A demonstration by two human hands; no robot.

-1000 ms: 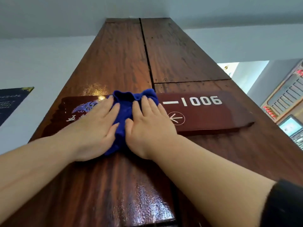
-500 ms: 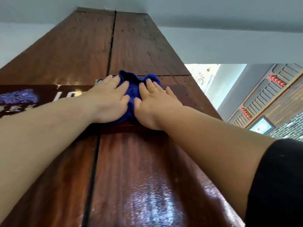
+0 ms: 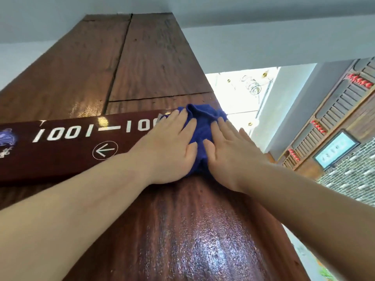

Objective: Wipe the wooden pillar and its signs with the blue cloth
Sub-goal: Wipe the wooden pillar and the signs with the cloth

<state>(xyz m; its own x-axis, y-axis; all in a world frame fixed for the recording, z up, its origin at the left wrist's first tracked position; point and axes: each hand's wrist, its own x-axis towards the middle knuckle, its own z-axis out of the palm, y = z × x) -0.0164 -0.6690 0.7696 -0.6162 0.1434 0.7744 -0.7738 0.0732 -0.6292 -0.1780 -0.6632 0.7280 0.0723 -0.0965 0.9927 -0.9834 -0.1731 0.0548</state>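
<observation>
Both flat hands, left hand [image 3: 172,147] and right hand [image 3: 229,151], have slid the crumpled blue cloth [image 3: 200,128] to the dark red numbered sign's [image 3: 67,147] right end on the brown wooden pillar [image 3: 154,63]; neither grip is clenched, so that end's nearly wiped.

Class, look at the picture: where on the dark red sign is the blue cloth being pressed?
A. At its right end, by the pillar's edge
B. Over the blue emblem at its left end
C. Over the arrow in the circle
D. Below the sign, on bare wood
A: both flat hands, the left hand and the right hand, press the blue cloth at the right end of the sign, hiding the last digits.
</observation>
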